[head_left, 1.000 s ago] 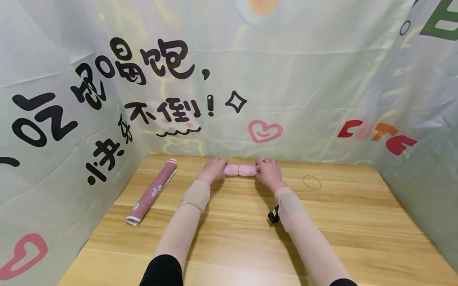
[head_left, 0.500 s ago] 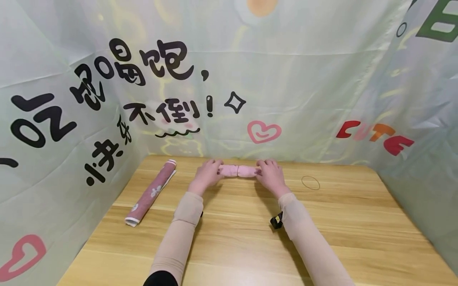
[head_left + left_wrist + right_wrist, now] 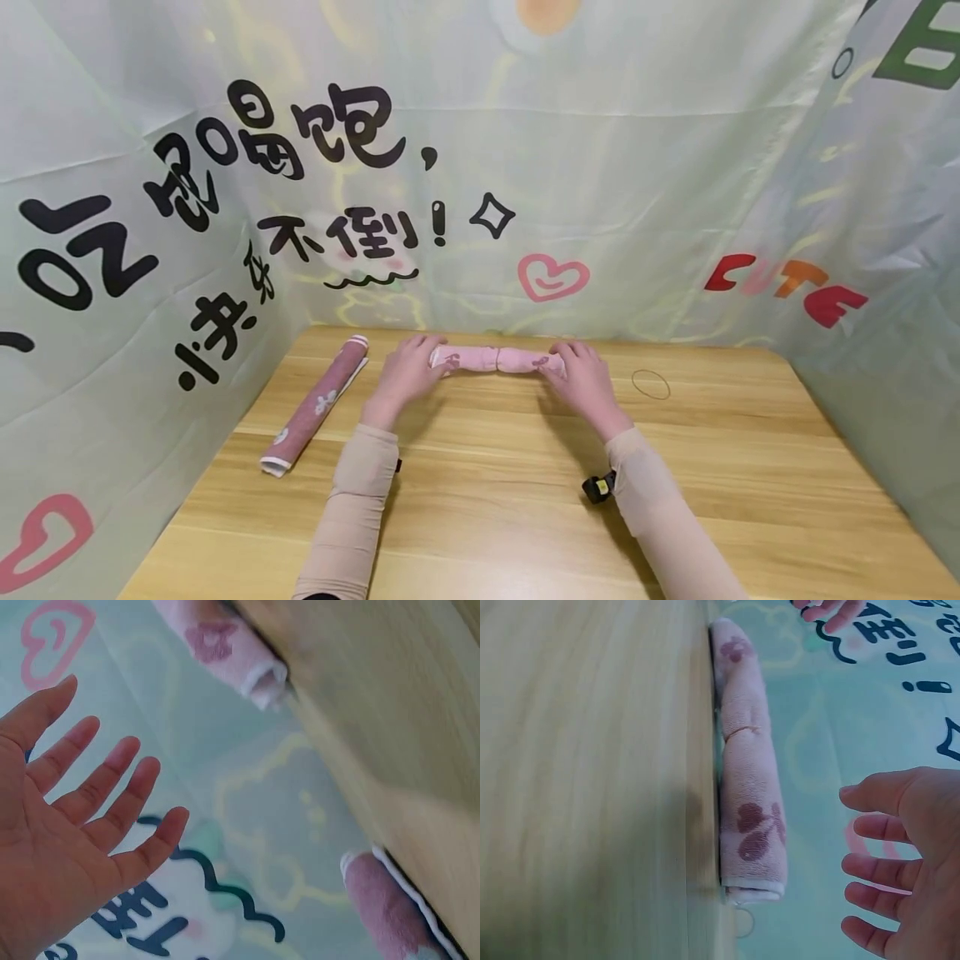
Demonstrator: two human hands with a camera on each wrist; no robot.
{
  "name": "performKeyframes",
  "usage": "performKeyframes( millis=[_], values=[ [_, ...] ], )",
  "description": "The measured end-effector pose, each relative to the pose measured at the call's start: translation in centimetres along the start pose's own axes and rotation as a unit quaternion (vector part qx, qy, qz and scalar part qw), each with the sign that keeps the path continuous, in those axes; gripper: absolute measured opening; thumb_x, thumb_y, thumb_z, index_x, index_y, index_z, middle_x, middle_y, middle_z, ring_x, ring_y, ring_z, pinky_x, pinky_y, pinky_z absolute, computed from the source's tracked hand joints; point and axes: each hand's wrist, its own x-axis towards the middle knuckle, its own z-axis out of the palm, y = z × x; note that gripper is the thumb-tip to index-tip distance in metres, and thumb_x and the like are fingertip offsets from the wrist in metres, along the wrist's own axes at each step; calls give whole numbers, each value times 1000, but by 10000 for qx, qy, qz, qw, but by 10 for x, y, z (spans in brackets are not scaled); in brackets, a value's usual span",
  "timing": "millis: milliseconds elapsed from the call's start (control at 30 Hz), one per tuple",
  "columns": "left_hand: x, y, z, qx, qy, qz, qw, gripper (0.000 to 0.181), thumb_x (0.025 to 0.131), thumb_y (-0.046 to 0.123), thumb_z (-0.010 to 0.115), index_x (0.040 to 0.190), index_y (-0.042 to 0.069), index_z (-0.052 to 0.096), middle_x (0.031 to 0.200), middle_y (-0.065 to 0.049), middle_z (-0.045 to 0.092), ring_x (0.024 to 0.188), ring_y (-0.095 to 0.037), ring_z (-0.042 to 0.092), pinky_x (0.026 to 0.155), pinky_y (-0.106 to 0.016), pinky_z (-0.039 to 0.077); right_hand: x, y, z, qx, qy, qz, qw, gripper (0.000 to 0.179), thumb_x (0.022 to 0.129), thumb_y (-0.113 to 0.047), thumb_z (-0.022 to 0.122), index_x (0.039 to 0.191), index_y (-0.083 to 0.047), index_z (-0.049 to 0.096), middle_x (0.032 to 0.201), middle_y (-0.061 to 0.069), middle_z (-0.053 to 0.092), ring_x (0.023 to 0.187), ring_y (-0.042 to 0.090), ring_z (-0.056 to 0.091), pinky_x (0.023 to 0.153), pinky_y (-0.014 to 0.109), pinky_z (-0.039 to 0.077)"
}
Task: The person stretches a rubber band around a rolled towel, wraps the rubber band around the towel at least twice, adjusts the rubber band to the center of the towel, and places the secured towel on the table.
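1. The left hand (image 3: 408, 371) was at the left end of a pale pink towel roll (image 3: 480, 359), its fingers spread and loosely extended. The left wrist view showed a gap between its fingertips and the roll.
2. The right hand (image 3: 585, 379) was beside the roll's right end, thumb and fingers likewise loosely extended and spread. In the right wrist view it too stood apart from the roll.
3. The pale roll lay crosswise near the back edge of a wooden table (image 3: 495, 508), between the two hands. A thin band (image 3: 497, 359) circled its middle, pinching it in slightly. Darker flower prints showed near both ends, and the ends had white edging.
4. A darker pink towel roll (image 3: 318, 404) lay aslant on the table's left side, well apart from the pale one. It had white flower prints and white edging.
5. A thin loop (image 3: 651, 384) lay on the table to the right of the right hand.
6. Beige sleeves (image 3: 667, 521) covered both forearms, and a small black device (image 3: 597, 488) showed at the right wrist.
7. Behind the table hung a pale green cloth (image 3: 660, 183) with black lettering (image 3: 347, 125), a pink heart outline (image 3: 522, 279) and colored letters reading "CUTE" (image 3: 731, 273).
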Motion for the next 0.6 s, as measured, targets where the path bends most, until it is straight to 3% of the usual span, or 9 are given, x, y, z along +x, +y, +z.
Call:
performKeyframes(
  millis=[133, 333, 467, 600],
  values=[
    [-3, -9, -6, -119, 188, 103, 9997, 44, 93, 30, 64, 133, 14, 56, 135, -13, 57, 123, -37, 55, 101, -55, 45, -10, 4, -10, 114, -28, 86, 9999, 37, 89, -25, 69, 119, -4, 61, 127, 21, 60, 121, 42, 51, 102, 62, 39],
    [-8, -26, -16, -152, 869, 356, 9955, 34, 94, 27, 64, 124, 11, 62, 120, -13, 67, 107, -30, 65, 91, -47, 52, -20, 15, -20, 360, 71, 200, 9991, 36, 90, -21, 68, 120, -2, 60, 127, 22, 59, 124, 44, 48, 106, 60, 35],
    [-9, -37, -19, -78, 1234, 255, 9920, 29, 93, 26, 65, 119, 12, 65, 110, -12, 70, 96, -29, 68, 80, -45, 54, -24, 27, -20, 656, 159, 423, 9968, 36, 91, -19, 67, 121, 0, 60, 126, 25, 58, 123, 45, 48, 106, 60, 35],
    [-10, -49, -18, -147, 1411, 146, 9898, 27, 94, 25, 64, 117, 11, 65, 107, -12, 71, 94, -30, 67, 82, -44, 54, -25, 37, -20, 843, 199, 586, 9945, 36, 93, -19, 64, 121, 2, 59, 125, 27, 58, 121, 46, 49, 105, 60, 36]
  ],
)
